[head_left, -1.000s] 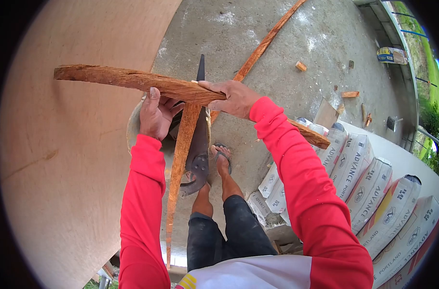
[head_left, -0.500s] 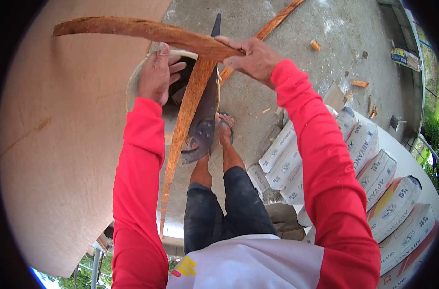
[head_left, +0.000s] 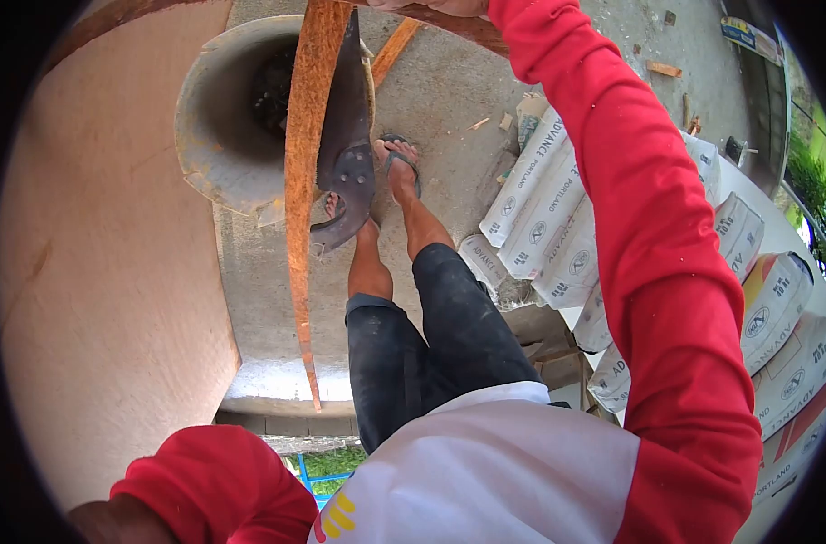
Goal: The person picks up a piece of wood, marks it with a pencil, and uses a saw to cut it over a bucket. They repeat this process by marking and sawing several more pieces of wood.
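At the top edge my right hand (head_left: 444,7) is closed on a curved wooden piece (head_left: 472,34), partly cut off by the frame. Below it, a long tapering wood strip (head_left: 308,136) runs down towards me. Beside that strip is a handsaw (head_left: 351,172) with a dark blade and handle; it overlaps the rim of a large round container (head_left: 193,150). My left hand (head_left: 113,524) is low at the left corner, mostly out of frame, its fingers hidden. Only the wrist and red sleeve show clearly there.
A large plywood sheet (head_left: 113,272) fills the left side. Stacked cement bags (head_left: 540,195) stand on the right. Another wood strip (head_left: 395,50) lies behind the container, and wood offcuts (head_left: 664,69) are scattered on the concrete floor (head_left: 485,82).
My left hand has left the container's opening and dropped to the lower left. The view has tilted down, so the curved wooden piece and my right hand sit higher in frame.
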### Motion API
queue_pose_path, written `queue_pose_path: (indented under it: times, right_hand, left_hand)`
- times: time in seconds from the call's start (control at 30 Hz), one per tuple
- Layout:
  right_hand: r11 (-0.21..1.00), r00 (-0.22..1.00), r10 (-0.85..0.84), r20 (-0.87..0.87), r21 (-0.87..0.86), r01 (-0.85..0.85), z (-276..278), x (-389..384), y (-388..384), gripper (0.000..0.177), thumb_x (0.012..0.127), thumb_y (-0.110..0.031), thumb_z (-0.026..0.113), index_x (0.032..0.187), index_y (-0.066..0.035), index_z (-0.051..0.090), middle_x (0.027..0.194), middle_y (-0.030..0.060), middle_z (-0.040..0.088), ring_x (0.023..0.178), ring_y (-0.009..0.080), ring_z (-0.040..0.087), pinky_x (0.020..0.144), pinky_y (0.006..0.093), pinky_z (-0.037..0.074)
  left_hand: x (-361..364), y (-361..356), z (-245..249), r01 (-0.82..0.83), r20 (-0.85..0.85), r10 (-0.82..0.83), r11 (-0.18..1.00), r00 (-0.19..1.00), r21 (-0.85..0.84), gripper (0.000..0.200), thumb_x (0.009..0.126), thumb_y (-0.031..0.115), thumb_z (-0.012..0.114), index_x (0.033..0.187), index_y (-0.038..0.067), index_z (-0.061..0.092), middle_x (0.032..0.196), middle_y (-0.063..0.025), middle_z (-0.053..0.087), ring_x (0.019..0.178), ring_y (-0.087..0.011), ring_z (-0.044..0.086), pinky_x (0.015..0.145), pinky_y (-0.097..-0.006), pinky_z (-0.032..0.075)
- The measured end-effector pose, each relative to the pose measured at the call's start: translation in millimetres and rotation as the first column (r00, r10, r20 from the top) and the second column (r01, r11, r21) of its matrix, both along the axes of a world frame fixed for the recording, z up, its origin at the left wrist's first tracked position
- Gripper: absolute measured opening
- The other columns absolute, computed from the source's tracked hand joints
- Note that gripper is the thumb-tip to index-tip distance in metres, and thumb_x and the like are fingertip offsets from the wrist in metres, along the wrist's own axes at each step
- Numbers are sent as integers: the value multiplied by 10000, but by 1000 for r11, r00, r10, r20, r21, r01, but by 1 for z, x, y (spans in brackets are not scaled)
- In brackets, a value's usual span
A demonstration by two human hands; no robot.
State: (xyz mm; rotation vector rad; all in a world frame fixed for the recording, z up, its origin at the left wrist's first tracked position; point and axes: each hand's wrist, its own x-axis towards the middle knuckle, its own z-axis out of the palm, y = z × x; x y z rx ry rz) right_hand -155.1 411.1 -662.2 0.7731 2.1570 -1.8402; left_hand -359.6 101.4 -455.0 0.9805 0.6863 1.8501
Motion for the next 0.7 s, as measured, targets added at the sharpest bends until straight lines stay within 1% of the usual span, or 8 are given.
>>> queue_pose_path:
  times: [0.23, 0.33, 0.4, 0.43, 0.5, 0.53, 0.63, 0.7]
  right_hand:
    - [998, 986, -2, -165, -58, -8, -31, -1, 6, 616, 840, -205, 645, 1398, -10, 476, 1134, -7, 598, 1053, 87, 515, 935, 237, 381]
    - [999, 996, 7, -92, 52, -2, -16, -3, 6, 594, 838, -217, 657, 1387, -52, 503, 1035, -13, 613, 950, 87, 538, 857, 254, 419]
    - [987, 999, -44, 32, 155, 39, 3, -1, -3, 543, 840, -247, 671, 1349, -98, 558, 856, -15, 591, 766, 81, 518, 698, 277, 439]
    - [984, 999, -41, 6, 175, 40, 2, -2, -2, 534, 841, -255, 674, 1342, -104, 567, 819, -20, 574, 730, 83, 502, 666, 285, 429]
    - [978, 999, -37, -39, 204, 44, -3, 0, -3, 516, 845, -270, 679, 1327, -116, 584, 746, -30, 541, 658, 86, 472, 602, 300, 407]
    - [992, 991, -35, 129, 128, 18, 17, -1, -2, 527, 851, -325, 674, 1340, -154, 581, 650, -21, 481, 583, 108, 441, 556, 333, 383]
    - [948, 935, -5, 355, 298, -108, 41, -9, -6, 548, 861, -378, 653, 1378, -232, 543, 575, 8, 406, 528, 136, 417, 525, 367, 365]
    - [911, 899, -7, 437, 374, -174, 54, -13, -9, 558, 870, -408, 636, 1398, -275, 510, 564, 37, 385, 525, 147, 423, 526, 374, 373]
  left_hand:
    - [9, -27, -10, -229, -128, 208, 957, 970, -176, 220, 928, 124, 534, 1087, 6, 628, 909, -105, 644, 726, -199, 569, 642, -326, 447]
    - [27, -27, -52, -508, -438, 294, 682, 850, -527, 180, 917, 73, 554, 1049, 3, 654, 841, -86, 658, 652, -172, 568, 583, -293, 449]
    - [38, 0, -97, -564, -667, -56, 484, 743, -669, 158, 910, 39, 566, 1023, 1, 671, 796, -73, 667, 602, -154, 568, 543, -271, 450]
    - [38, 19, -118, -599, -773, -351, 490, 529, -633, 154, 912, 56, 576, 1023, -2, 665, 743, -97, 647, 614, -153, 570, 549, -301, 454]
    - [39, 44, -158, -606, -886, -288, 650, 363, -459, 170, 954, 116, 550, 1035, 9, 655, 677, -113, 564, 567, -165, 520, 544, -294, 418]
    - [37, 62, -169, -596, -913, -260, 695, 313, -403, 163, 951, 122, 552, 1025, 17, 653, 685, -142, 561, 571, -206, 543, 551, -315, 431]
    - [30, 101, -193, -559, -961, -219, 781, 172, -278, 160, 942, 171, 565, 969, 42, 656, 744, -184, 611, 632, -334, 600, 590, -386, 470]
    - [28, 116, -196, -523, -941, -303, 784, 150, -336, 177, 937, 202, 574, 948, 49, 662, 774, -190, 626, 678, -367, 603, 616, -411, 479]
